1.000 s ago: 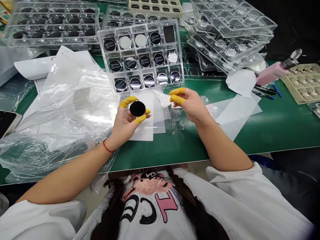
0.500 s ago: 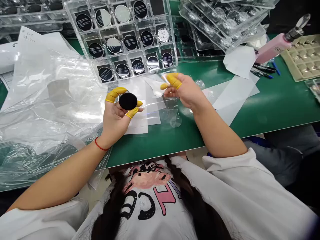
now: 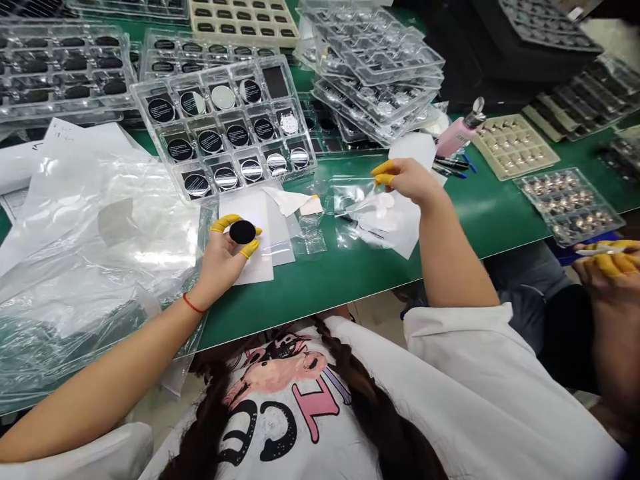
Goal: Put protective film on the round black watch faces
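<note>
Pinching blk disc (image 3: 243, 232) w/ L hand (image 3: 220, 257); R hand (image 3: 413, 180) shifted R to clr plastic (image 3: 354, 212), grip unclear.

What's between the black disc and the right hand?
The head view shows white sheets, a white scrap, a small pale piece and clear plastic between the black disc and the right hand.

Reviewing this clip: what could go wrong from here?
The left hand holds the round black piece by its edge, so it might slip if the grip loosens.

The right hand is at loose clear plastic and might drag some of it along; whether it pinches anything is hard to tell.

Farther back, the clear trays are stacked unevenly, so a knock could perhaps shift them.
</note>
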Demonstrator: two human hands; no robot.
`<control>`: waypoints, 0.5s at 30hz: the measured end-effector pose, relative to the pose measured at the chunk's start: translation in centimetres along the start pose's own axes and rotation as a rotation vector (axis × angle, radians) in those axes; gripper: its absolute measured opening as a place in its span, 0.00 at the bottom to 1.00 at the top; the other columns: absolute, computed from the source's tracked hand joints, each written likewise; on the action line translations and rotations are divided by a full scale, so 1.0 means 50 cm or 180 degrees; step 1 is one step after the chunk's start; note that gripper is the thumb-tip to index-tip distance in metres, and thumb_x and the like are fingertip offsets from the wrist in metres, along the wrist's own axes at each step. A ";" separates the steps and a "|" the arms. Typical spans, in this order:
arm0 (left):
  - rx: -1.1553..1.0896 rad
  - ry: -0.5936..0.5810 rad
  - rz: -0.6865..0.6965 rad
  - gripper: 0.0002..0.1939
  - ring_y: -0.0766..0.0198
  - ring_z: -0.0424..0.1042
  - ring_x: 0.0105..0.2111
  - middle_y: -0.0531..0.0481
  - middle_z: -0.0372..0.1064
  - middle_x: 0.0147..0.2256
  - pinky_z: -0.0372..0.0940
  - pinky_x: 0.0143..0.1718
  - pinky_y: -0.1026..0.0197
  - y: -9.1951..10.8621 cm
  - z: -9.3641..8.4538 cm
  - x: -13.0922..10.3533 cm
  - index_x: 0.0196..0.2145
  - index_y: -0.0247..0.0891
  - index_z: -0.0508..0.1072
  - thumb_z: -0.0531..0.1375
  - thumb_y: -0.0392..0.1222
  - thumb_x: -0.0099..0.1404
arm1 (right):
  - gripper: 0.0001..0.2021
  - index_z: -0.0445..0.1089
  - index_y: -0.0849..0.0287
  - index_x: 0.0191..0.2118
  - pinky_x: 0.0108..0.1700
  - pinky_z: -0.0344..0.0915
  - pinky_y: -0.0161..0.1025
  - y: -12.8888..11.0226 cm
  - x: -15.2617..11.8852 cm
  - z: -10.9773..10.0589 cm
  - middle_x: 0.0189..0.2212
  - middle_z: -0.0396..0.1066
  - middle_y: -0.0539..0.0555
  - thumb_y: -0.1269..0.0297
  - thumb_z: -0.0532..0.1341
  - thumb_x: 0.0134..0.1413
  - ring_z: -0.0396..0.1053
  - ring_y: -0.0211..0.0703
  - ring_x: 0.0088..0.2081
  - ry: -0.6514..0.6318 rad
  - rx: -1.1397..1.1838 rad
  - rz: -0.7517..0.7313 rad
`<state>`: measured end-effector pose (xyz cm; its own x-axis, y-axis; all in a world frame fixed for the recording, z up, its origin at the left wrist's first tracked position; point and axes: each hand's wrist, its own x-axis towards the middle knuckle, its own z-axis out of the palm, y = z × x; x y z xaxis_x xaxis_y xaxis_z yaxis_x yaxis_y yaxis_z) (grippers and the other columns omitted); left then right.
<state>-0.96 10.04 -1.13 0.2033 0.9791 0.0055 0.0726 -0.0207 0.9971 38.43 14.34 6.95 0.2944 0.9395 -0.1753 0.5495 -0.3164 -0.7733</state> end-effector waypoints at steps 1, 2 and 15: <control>-0.0025 -0.0014 -0.0106 0.31 0.54 0.78 0.49 0.45 0.75 0.42 0.66 0.60 0.40 0.003 0.002 0.001 0.51 0.39 0.58 0.69 0.42 0.55 | 0.07 0.76 0.63 0.34 0.31 0.65 0.35 0.013 0.014 0.001 0.26 0.73 0.53 0.79 0.62 0.52 0.66 0.33 0.27 -0.0122 0.0052 0.0054; -0.0054 -0.0027 -0.0214 0.31 0.54 0.78 0.48 0.45 0.75 0.41 0.66 0.59 0.40 0.008 0.005 0.001 0.51 0.39 0.58 0.69 0.42 0.55 | 0.07 0.76 0.62 0.35 0.31 0.66 0.34 0.023 0.027 0.003 0.26 0.74 0.52 0.79 0.63 0.51 0.66 0.33 0.27 -0.0250 0.0142 0.0106; 0.0023 0.0138 -0.0696 0.29 0.57 0.81 0.36 0.48 0.80 0.33 0.77 0.43 0.52 0.128 -0.014 -0.026 0.48 0.40 0.61 0.72 0.38 0.54 | 0.06 0.77 0.64 0.38 0.33 0.65 0.35 0.095 0.034 -0.181 0.31 0.75 0.56 0.75 0.65 0.55 0.65 0.31 0.25 -0.0252 -0.0155 0.0115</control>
<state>-1.46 8.78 5.29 0.1399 0.9682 -0.2076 0.1173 0.1920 0.9744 48.60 13.27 8.51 0.2530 0.9342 -0.2515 0.5777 -0.3544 -0.7353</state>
